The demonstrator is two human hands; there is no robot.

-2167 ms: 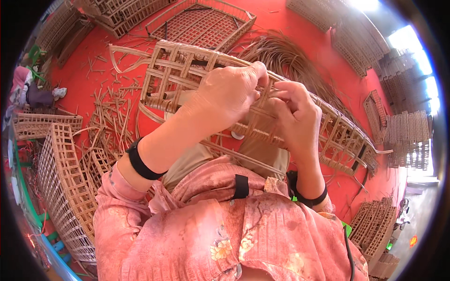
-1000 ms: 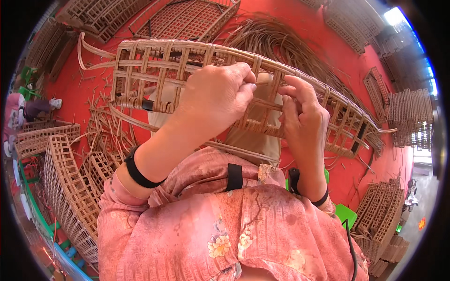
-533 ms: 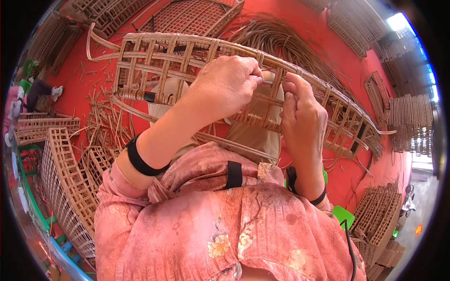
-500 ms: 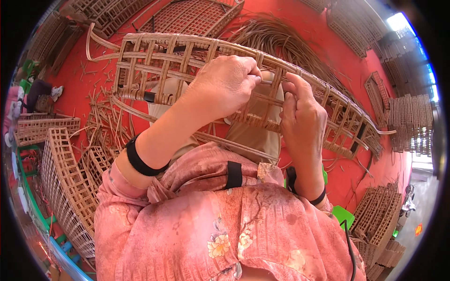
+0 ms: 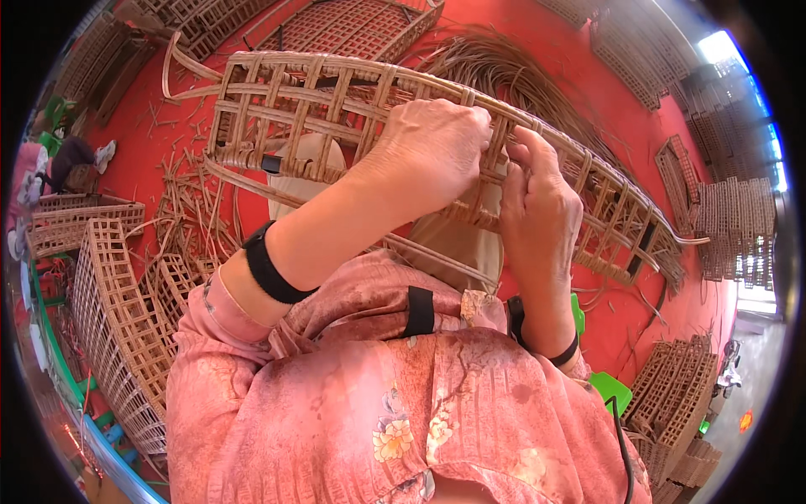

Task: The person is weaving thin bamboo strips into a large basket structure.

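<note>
Rattan, pale brown and woven into an open lattice, makes up the long curved basket frame (image 5: 336, 109) held up in front of the person, over the lap. It runs from the upper left down to the right. The left hand (image 5: 432, 151) sits on its middle, fingers curled tight around the crossing strips. The right hand (image 5: 537, 206) is just beside it, touching the same stretch, thumb raised and fingers closed on a strip. Both wrists wear black bands. Below lies the red floor (image 5: 663, 92), strewn with loose rattan strips (image 5: 193, 210). A finished tall lattice basket (image 5: 117, 311) lies at the left; I cannot tell whether anything is inside. Flat lattice panels (image 5: 735, 218) are stacked at the right.
</note>
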